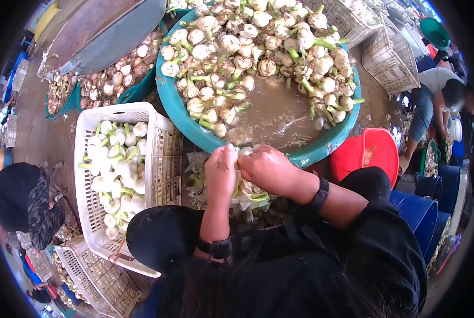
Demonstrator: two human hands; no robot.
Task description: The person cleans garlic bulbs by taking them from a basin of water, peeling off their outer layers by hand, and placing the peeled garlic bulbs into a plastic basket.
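The held garlic bulb [244,151] is whitish, mostly hidden.

Hands [270,168] around a pale bulb [244,151] — teal tub [167,100] ahead, white crate [115,111] left

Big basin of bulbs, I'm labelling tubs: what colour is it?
The basin is teal, best seen in the head view.

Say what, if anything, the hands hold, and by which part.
The left hand and right hand hold a whitish thing, probably a garlic bulb; they hide most of it, so the gripped part cannot be told.
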